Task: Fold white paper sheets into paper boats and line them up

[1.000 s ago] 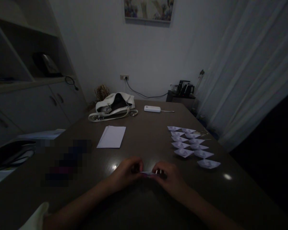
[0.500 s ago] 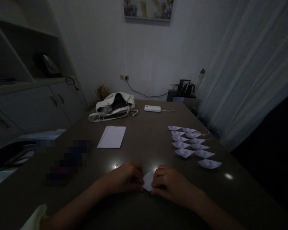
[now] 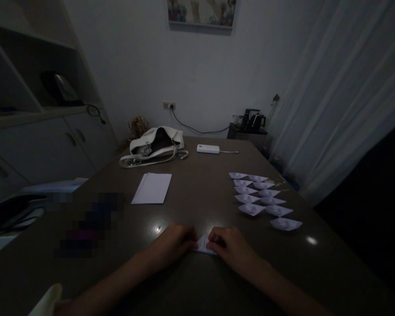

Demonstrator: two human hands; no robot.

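Two bare hands meet at a small white folded paper point(image 3: 204, 245), which lies low on a dark brown counter point(image 3: 197, 281), close to the person. Every place below is given from that paper.

Far beyond it and to the left lies a white leather handbag point(image 3: 154, 147) with its strap trailing. Nearer, also beyond and left, is a flat rectangular white sheet point(image 3: 152, 188).

Touching the paper's left edge, the left hand point(image 3: 176, 241) is curled, its fingertips closed on that edge. The dim light hides exactly how the fingers lie.

Touching the right edge, the right hand point(image 3: 230, 248) is curled the same way, with its fingertips closed on that side. The paper's point rises a little between the two hands.

Far beyond the paper and slightly right is a white oblong slab point(image 3: 208, 149) with a thin cord. Beyond and well to the right, small white folded paper boats point(image 3: 261, 199) lie in two rows, with one set apart nearest the person.

As a judgement, this fold would go best with the paper kept flat against the counter. Both hands should pull evenly, so the centre opens without tearing. The edges should be lined up before any crease is pressed, working from the middle outward with a fingertip. In this poor light, feeling along the edges is a surer check than looking.
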